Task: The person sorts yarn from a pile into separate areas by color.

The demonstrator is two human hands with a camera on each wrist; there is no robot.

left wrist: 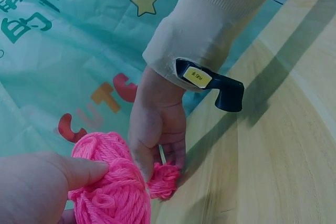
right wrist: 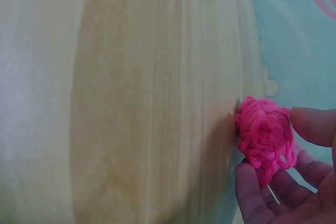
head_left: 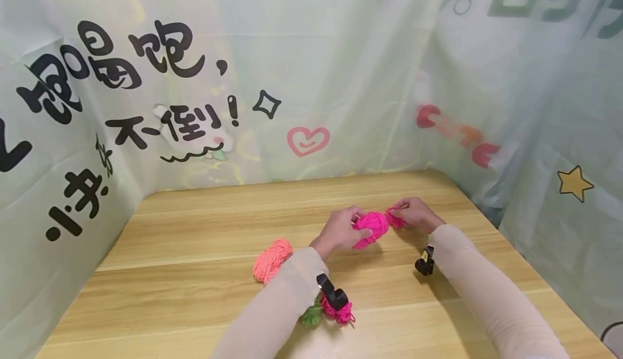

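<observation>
My left hand (head_left: 339,231) grips a ball of bright pink yarn (head_left: 373,230), held above the table. In the left wrist view the thumb presses on the front of its wound strands (left wrist: 113,192). Just right of the ball, my right hand (head_left: 417,214) pinches a small pink crocheted piece (right wrist: 265,135) between thumb and fingers. That piece is rounded, with thick stitches and loops hanging at its lower edge. In the head view the ball and the crocheted piece are side by side, close together.
A coral-orange yarn skein (head_left: 271,261) lies on the wooden table (head_left: 194,294) left of my left forearm, which partly covers it. Nearer me are a green yarn bundle (head_left: 312,314) and another pink yarn piece (head_left: 342,314), partly hidden by the wrist camera. Printed curtains (head_left: 360,105) stand around the table.
</observation>
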